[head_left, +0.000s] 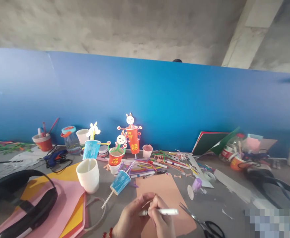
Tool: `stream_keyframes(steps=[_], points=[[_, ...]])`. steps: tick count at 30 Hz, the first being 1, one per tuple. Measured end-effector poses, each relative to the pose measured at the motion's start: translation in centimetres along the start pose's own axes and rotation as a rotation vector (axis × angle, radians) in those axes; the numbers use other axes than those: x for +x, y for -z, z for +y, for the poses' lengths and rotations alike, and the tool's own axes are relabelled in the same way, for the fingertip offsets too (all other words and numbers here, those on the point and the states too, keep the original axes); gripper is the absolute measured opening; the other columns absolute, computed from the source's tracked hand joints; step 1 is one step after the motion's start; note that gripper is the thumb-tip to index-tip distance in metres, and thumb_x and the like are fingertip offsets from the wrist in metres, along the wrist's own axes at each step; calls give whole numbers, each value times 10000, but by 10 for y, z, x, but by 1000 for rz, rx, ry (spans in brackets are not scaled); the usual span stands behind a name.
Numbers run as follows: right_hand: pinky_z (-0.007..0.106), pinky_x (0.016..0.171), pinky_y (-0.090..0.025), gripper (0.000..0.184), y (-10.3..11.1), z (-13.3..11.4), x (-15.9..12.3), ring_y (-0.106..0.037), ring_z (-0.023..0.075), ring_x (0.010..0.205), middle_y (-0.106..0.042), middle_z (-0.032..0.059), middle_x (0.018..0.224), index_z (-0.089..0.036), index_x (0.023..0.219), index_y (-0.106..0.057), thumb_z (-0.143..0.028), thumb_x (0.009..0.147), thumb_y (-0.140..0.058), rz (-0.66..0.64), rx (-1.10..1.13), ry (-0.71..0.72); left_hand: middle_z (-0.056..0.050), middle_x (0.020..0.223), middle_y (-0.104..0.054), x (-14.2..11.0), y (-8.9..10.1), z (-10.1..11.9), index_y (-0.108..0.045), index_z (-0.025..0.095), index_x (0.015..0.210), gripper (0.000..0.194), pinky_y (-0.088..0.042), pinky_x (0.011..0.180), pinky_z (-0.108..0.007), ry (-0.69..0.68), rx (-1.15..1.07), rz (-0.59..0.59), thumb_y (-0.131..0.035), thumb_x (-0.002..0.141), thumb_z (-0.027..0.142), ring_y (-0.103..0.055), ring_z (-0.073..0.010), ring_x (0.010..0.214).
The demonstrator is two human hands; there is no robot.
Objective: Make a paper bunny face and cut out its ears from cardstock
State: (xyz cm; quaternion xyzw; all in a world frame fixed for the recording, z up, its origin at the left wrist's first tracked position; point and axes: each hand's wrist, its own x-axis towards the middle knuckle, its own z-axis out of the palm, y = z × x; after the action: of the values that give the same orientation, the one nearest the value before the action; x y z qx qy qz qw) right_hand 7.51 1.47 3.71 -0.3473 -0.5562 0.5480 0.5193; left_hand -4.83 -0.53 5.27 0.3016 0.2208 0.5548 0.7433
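At the bottom centre, my left hand (132,216) and my right hand (162,218) meet over a sheet of orange paper (157,185). A white marker (169,212) lies sideways across them. My right fingers pinch its middle, and its right end sticks out. My left fingers curl around the left end; their exact grip is partly hidden. Scissors (197,221) rest at the right edge of the paper. To the left lies a blue-painted paper cup (120,182) on a stick.
Rabbit-headed figures on red cups (134,140) stand behind, near a white cup stack (87,175). Pipe cleaners and markers (145,174) lie beyond the paper. Headphones (48,205) sit on coloured sheets (70,188) at left. A glue gun (55,157) and a blue partition (160,99) are farther back.
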Motion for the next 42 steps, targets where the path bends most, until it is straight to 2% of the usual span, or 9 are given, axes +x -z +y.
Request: stream_keyframes(steps=[8, 18, 23, 26, 28, 29, 34, 37, 42], points=[[241, 535, -306, 203, 12, -15, 3, -336, 127, 536, -343, -69, 539, -236, 601, -392, -301, 749, -516, -56, -85, -90, -111, 1110, -719, -1, -7, 5, -757, 185, 1126, 374, -377, 1040, -444, 68, 186, -53, -577, 926, 445, -599, -315, 1125], [252, 601, -375, 225, 9, 1, -2, -438, 156, 636, -466, -29, 629, -229, 626, -415, -305, 807, -527, -2, -153, 36, -94, 1078, -698, -5, -17, 1, -759, 207, 1036, 418, -412, 1002, -414, 34, 227, -32, -608, 866, 557, -572, -319, 1132], [219, 470, -300, 181, 35, -23, 13, -397, 108, 462, -475, -59, 575, -226, 716, -467, -329, 863, -485, -179, -178, -18, -104, 1157, -679, 5, -2, -1, -701, 227, 1156, 530, -398, 1043, -455, -9, 258, -55, -520, 900, 654, -574, -313, 1176], [224, 523, -342, 227, 68, -58, 51, -514, 130, 514, -523, -51, 559, -220, 800, -532, -344, 952, -418, -87, -672, 95, -101, 1239, -664, 10, 15, -4, -686, 250, 1167, 565, -375, 1077, -437, -154, 451, 191, -595, 839, 701, -548, -309, 1219], [225, 568, -363, 146, 86, -79, 87, -628, 149, 675, -671, -18, 738, -242, 941, -613, -241, 942, -466, -104, -1304, 30, -105, 1122, -689, 10, 22, -5, -704, 226, 1071, 491, -431, 996, -407, -205, 751, 241, -590, 869, 659, -594, -299, 1101], [233, 599, -379, 151, 93, -87, 105, -664, 170, 778, -713, 8, 833, -240, 948, -644, -169, 904, -519, -110, -1410, -15, -105, 1072, -691, 9, 23, -5, -705, 218, 1029, 457, -452, 951, -388, -233, 877, 216, -563, 901, 632, -609, -288, 1041], [354, 775, -525, 132, 103, -98, 161, -681, 212, 879, -715, 70, 959, -142, 967, -684, -260, 909, -671, -218, -1656, -164, -124, 1042, -667, 2, 13, 0, -692, 197, 901, 414, -468, 887, -327, -340, 1152, 6, -426, 1010, 495, -633, -253, 977], [413, 877, -529, 221, 107, -97, 159, -667, 211, 977, -702, 62, 1087, -162, 1068, -674, -345, 949, -638, -300, -1725, -143, -121, 985, -668, 3, 11, 2, -678, 191, 887, 391, -465, 862, -319, -373, 1198, 12, -415, 1021, 446, -639, -246, 945], [448, 908, -499, 154, 117, -93, 133, -690, 254, 969, -758, 61, 913, -150, 814, -733, -265, 747, -812, -414, -1808, -158, -99, 925, -672, 6, 14, -1, -662, 198, 854, 333, -464, 806, -307, -366, 1211, 29, -443, 1012, 392, -634, -231, 869]])
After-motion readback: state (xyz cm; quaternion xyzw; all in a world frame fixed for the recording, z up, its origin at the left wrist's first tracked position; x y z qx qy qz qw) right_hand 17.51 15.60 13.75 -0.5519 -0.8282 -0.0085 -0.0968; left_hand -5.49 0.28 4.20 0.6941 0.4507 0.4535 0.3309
